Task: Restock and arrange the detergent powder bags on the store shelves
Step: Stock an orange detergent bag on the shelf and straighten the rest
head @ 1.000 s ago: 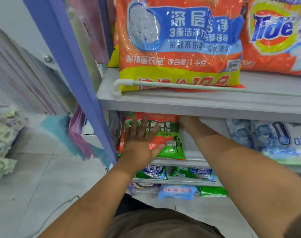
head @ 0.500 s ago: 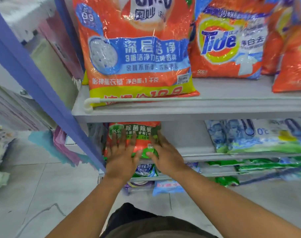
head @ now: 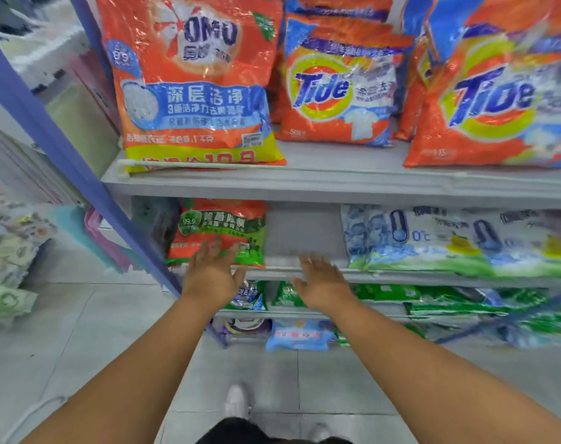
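Observation:
An orange and green detergent bag (head: pixel 218 230) stands at the left end of the second shelf (head: pixel 400 277). My left hand (head: pixel 213 277) hovers in front of its lower part, fingers straight, holding nothing. My right hand (head: pixel 322 282) is open too, in front of the bare gap to the right of that bag. On the top shelf (head: pixel 336 184) stand a large orange OMO bag (head: pixel 192 88) and two orange Tide bags (head: pixel 340 91) (head: pixel 497 107). White and blue bags (head: pixel 449 241) lean on the second shelf at the right.
A purple shelf post (head: pixel 64 161) slants down the left side. Lower shelves hold green, blue and purple packs (head: pixel 300 334). Grey floor tiles (head: pixel 80 347) lie below, with my shoe (head: pixel 235 402) near the bottom. Blurred goods (head: pixel 6 267) sit at far left.
Both hands have come off the orange and green bag and drawn back from the shelf. The right hand moved right, in front of the gap. The view has tilted up.

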Demonstrator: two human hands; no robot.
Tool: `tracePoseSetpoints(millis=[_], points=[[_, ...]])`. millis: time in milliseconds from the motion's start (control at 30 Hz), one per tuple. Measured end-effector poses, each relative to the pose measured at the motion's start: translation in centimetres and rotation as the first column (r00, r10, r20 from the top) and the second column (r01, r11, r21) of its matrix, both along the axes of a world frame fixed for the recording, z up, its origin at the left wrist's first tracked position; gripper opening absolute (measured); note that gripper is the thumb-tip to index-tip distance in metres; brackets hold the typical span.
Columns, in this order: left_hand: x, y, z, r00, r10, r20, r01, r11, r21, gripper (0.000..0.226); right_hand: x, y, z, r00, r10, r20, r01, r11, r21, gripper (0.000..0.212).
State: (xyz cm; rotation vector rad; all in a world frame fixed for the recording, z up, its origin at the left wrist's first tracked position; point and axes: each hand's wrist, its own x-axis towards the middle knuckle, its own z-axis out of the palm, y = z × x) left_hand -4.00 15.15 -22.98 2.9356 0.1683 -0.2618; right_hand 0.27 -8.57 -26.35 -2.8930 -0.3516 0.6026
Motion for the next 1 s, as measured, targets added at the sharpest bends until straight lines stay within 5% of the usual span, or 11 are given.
tracePoseSetpoints(millis=[267,667,1000], points=[[-1.6,-9.2,2.0,0.994,-0.110,0.023,0.111,0.991,-0.073,0.064,-3.9,-8.8,3.5,0.982,-0.191,-0.009,0.190,0.972,0.138,0.073],[-2.5,-19.6,5.4,0.915,-0.400,0.055,0.403,0.908,-0.115,0.064,-12.9,-20.1,8.1,0.851,-0.518,0.085,0.511,0.854,0.098,0.072],[-2.9,-32.9,10.2,0.891,-0.442,0.104,0.454,0.878,-0.150,0.062,-13.5,-30.4,10.6,0.801,-0.571,0.180,0.542,0.819,0.188,0.072]])
